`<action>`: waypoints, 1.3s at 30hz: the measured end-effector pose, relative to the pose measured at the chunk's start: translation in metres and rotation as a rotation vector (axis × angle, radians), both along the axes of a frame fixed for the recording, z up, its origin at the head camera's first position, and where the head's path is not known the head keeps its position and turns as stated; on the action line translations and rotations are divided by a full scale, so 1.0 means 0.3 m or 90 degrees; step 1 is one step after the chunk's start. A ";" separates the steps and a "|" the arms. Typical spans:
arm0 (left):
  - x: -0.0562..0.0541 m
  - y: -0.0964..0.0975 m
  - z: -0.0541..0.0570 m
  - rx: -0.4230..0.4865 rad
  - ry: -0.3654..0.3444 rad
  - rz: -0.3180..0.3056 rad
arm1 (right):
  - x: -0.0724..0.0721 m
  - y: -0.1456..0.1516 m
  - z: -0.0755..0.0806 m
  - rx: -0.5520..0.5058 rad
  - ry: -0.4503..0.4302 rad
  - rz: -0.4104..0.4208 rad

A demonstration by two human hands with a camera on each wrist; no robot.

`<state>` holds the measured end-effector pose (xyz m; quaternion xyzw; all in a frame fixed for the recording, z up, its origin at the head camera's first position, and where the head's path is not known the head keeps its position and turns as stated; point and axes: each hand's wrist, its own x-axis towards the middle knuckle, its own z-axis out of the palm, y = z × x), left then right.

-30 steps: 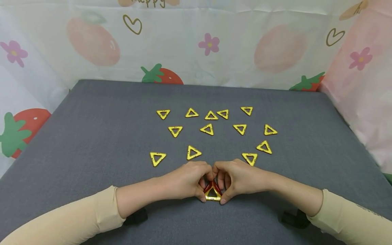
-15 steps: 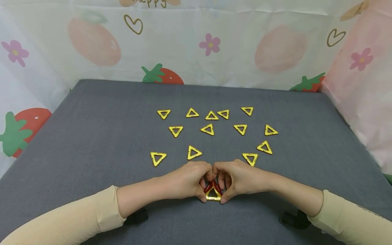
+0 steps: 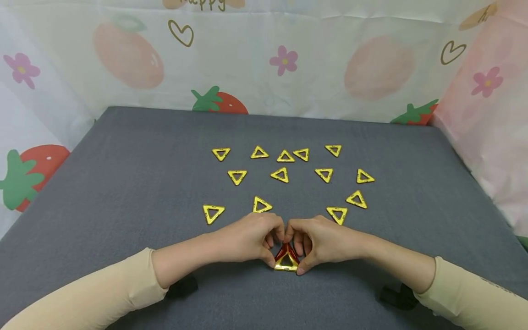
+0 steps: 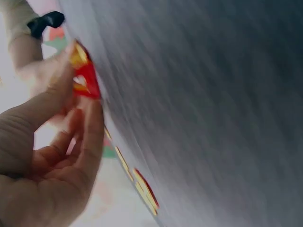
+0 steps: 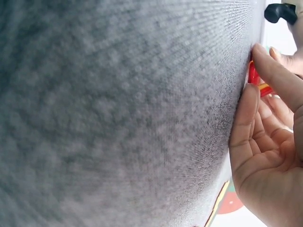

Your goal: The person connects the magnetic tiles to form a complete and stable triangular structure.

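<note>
A small pyramid of triangular magnetic tiles [image 3: 286, 265] stands on the grey cloth, its yellow face toward me and red sides behind. My right hand [image 3: 326, 240] pinches its right side, thumb at the lower right corner and index finger near the peak. On the other side, my left hand [image 3: 247, 238] has its thumb at the lower left edge and its index finger by the peak. The left wrist view, blurred, shows the pyramid's red side [image 4: 88, 80] between thumb and index finger. In the right wrist view, the fingers hide most of the red tile [image 5: 253, 73].
Several yellow triangular tiles lie flat and scattered beyond the hands. Nearest are one tile [image 3: 261, 199] partly behind the left hand and another tile [image 3: 337, 208] by the right hand. A printed curtain [image 3: 313, 87] encloses the back and sides of the table [image 3: 123, 183].
My left hand has shifted slightly up and left, uncovering the pyramid's lower left corner and opening a small gap between the two index fingers. The right hand and the pyramid stay put.
</note>
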<state>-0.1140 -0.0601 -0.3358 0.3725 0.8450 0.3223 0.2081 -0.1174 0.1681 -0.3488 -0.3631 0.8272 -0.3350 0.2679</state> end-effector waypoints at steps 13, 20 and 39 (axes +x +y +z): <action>-0.115 -0.171 0.082 0.000 0.077 0.102 | 0.005 0.000 0.007 0.001 -0.006 -0.005; -0.188 -0.300 0.087 -0.001 0.006 0.165 | 0.008 0.005 0.002 -0.005 -0.006 -0.004; -0.262 -0.457 -0.020 -0.031 -0.105 0.057 | 0.003 0.003 0.001 -0.010 -0.004 0.002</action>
